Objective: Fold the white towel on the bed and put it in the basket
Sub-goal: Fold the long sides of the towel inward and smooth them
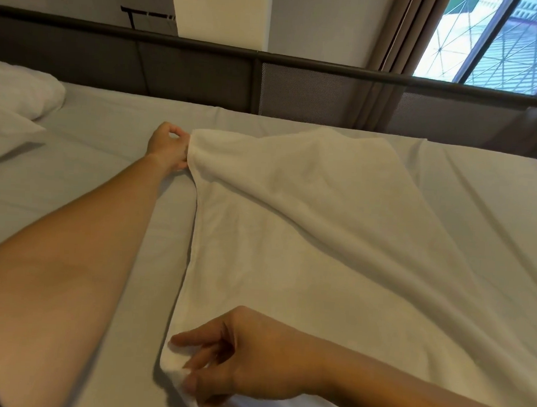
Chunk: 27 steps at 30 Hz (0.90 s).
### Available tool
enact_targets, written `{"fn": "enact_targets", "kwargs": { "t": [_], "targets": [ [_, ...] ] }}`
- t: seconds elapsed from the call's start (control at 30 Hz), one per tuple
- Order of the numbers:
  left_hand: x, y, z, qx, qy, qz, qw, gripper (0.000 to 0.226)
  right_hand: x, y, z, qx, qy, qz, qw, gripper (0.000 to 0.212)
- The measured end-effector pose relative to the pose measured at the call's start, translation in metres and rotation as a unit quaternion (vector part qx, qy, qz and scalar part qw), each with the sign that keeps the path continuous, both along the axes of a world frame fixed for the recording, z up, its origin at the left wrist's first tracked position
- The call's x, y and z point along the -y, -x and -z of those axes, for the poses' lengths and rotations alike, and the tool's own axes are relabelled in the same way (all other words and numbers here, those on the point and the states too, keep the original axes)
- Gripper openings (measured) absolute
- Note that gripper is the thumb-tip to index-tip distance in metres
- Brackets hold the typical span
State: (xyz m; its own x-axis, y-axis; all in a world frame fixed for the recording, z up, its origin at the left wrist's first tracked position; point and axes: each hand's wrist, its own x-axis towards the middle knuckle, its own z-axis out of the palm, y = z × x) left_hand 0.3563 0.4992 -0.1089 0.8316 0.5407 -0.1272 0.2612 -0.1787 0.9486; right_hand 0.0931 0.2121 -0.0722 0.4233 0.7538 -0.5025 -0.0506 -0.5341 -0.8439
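1. White towel (306, 236) is lying spread across the bed (90, 194), looking soft and rumpled, its far corner lifting off the sheet; no basket is showing.
2. Left hand (169, 146) is pinching that far corner, fingers closed on the cloth.
3. Right hand (246, 357) is gripping the near corner, fingers curled around the hem.
4. Folding seems to be just beginning; the next move likely calls for carrying both corners across together, edges matched.
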Motion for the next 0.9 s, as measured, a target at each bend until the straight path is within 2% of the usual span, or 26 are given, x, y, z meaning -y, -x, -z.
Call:
{"fn": "enact_targets", "kwargs": {
  "t": [0.07, 0.2, 0.43, 0.67, 0.9],
  "targets": [
    [0.003, 0.003, 0.000, -0.015, -0.011, -0.004, 1.000, 0.013, 0.001, 0.003, 0.000, -0.019, 0.002, -0.009, 1.000, 0.058],
    [0.010, 0.008, -0.003, -0.033, -0.105, 0.012, 0.994, 0.027, 0.006, 0.005, -0.002, -0.034, -0.015, 0.006, 0.999, 0.055],
    [0.051, 0.023, -0.027, -0.005, -0.160, 0.053, 0.986, 0.032, 0.046, 0.002, -0.019, 0.034, -0.053, 0.110, 0.992, 0.041],
    [0.117, 0.024, -0.052, 0.015, -0.187, 0.119, 0.975, 0.037, 0.109, -0.001, -0.036, 0.135, -0.019, 0.176, 0.975, 0.035],
    [0.210, 0.022, -0.079, 0.029, -0.216, 0.171, 0.961, 0.039, 0.202, 0.000, -0.050, 0.176, 0.030, 0.231, 0.956, 0.038]
  ]
}}
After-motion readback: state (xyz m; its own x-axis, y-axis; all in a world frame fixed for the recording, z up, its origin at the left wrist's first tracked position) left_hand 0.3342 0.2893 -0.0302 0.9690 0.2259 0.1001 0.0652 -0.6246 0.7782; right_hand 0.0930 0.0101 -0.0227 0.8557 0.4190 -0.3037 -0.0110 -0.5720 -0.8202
